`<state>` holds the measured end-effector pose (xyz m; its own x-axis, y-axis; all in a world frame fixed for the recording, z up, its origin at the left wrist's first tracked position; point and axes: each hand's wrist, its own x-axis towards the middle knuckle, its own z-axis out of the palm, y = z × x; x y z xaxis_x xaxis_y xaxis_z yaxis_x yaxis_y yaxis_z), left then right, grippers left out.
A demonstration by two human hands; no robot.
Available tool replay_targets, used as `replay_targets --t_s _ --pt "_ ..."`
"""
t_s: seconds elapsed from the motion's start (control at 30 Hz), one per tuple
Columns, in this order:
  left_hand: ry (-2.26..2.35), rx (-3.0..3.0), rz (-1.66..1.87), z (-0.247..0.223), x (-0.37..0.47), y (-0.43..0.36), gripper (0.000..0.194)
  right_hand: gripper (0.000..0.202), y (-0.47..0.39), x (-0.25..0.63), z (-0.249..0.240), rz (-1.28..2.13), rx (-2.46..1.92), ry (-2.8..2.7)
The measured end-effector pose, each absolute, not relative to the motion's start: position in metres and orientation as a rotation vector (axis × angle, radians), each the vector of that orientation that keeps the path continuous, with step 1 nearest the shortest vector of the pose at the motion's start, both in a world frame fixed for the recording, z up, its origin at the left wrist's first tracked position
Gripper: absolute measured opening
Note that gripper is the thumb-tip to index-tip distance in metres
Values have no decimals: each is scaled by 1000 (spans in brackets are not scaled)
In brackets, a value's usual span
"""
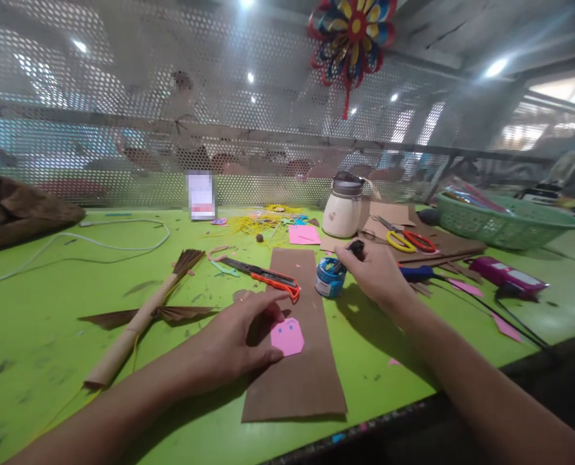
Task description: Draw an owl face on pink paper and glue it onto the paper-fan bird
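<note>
A small pink paper piece (pixel 287 338) with two blue dots and a curved mark lies over a long brown paper strip (pixel 307 387). My left hand (pixel 249 336) holds its left edge, with the thumb at the lower corner. My right hand (pixel 377 274) grips a dark brush or pen (pixel 355 248), whose lower end is in a small blue paint jar (pixel 329 278) beside the strip. An orange-handled cutter (pixel 268 274) rests across the strip just beyond my left hand.
A brown paper figure (pixel 137 316) lies left. Behind are a white cable (pixel 108 221), phone (pixel 201 196), cream jar (pixel 342 210), scissors (pixel 406 239) and green basket (pixel 505 223). A blue tool (pixel 418 272) and pink device (pixel 508 278) sit right.
</note>
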<state>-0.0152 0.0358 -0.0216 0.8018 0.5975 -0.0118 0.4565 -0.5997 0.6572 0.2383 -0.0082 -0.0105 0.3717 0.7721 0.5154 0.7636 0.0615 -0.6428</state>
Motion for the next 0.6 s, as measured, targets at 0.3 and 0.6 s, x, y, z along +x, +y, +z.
replay_targets --t_s 0.3,0.6 --pt "746 2280 272 -21 -15 35 60 36 -8 238 -10 41 -1612 -1383" --pt "784 2317 245 -16 -16 32 40 32 -24 238 0 -31 -1362 -1033"
